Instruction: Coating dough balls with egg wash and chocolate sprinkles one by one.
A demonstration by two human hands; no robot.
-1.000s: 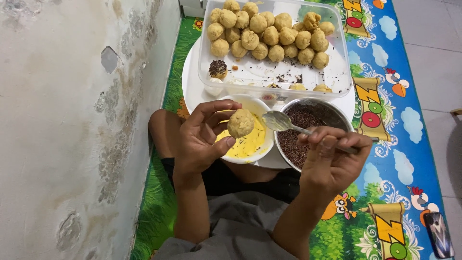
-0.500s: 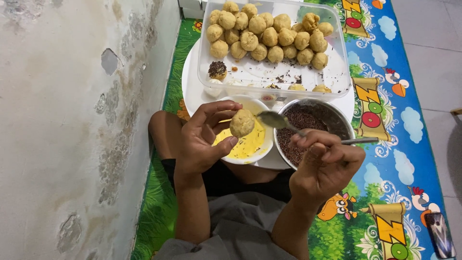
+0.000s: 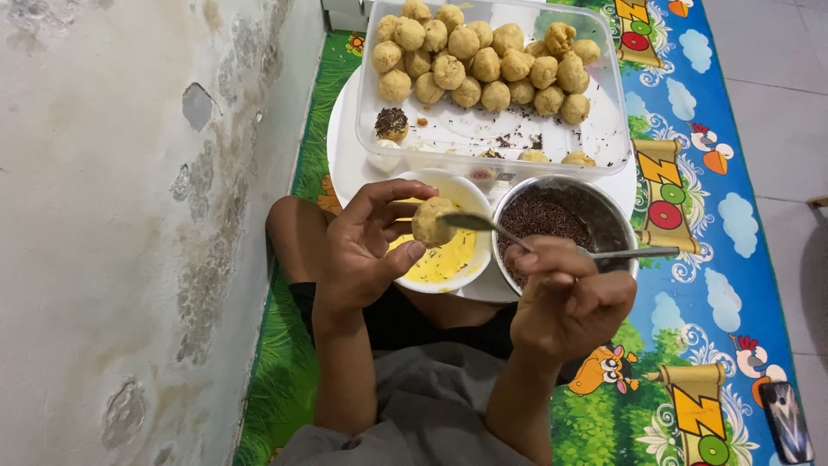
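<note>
Left hand pinches a dough ball in its fingertips over the white bowl of yellow batter. Right hand, closed on a spoon, has brought its tip against the ball; a second ago it sat farther right, over the metal bowl of chocolate sprinkles. Plastic tray of balls unchanged.

Both forearms are bare from elbow to wrist, with no sleeve reaching into sight. The left hand and the right hand wear no gloves, rings, watch or bands. The nails are short and plain. Lower down there is a loose grey garment, soft and creased, across the lap. Above it sits a strip of black cloth, like shorts. A bare knee shows by the wall.
</note>
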